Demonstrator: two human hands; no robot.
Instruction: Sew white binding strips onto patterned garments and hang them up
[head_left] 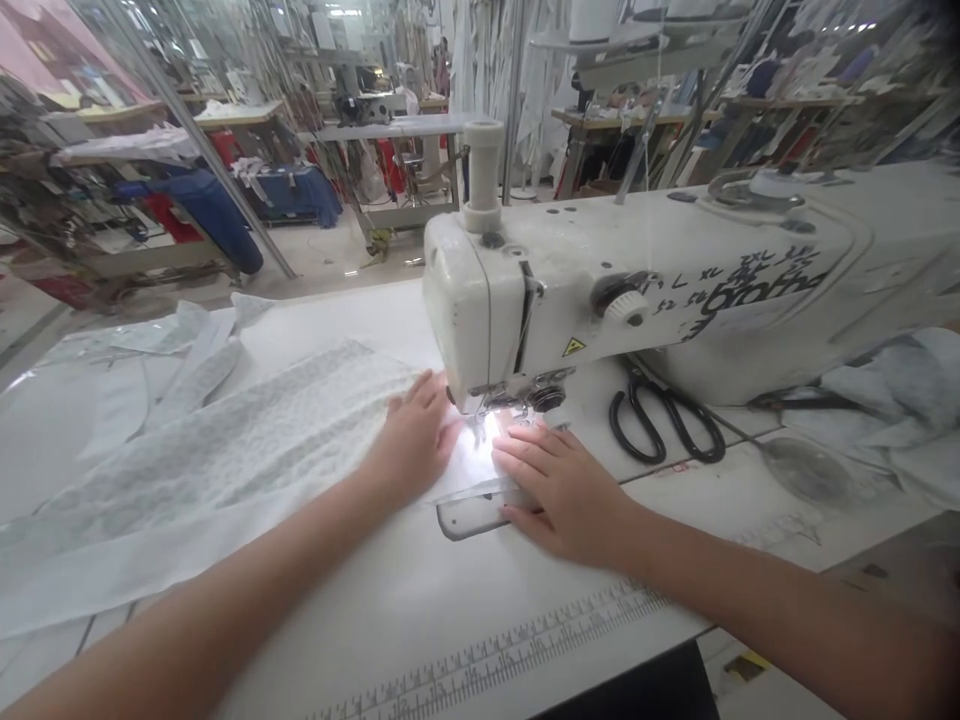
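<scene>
A pale, faintly patterned fabric piece (300, 420) spreads over the left of the table and runs under the needle area of a white sewing machine (480, 290). My left hand (414, 435) lies on this fabric just left of the presser foot (480, 428), fingers stretched forward. On the right side of the foot, my right hand (559, 485) rests with its fingers extended flat, fingertips at the fabric's edge. The machine's lamp lights the spot between both hands brightly, so detail there is washed out.
Black-handled scissors (667, 420) lie beneath the machine arm. More cloth (892, 400) is heaped at the right, and loose pieces (187, 350) lie at the far left. A printed ruler scale (495, 650) runs along the table's front. Other workstations (397, 125) stand behind.
</scene>
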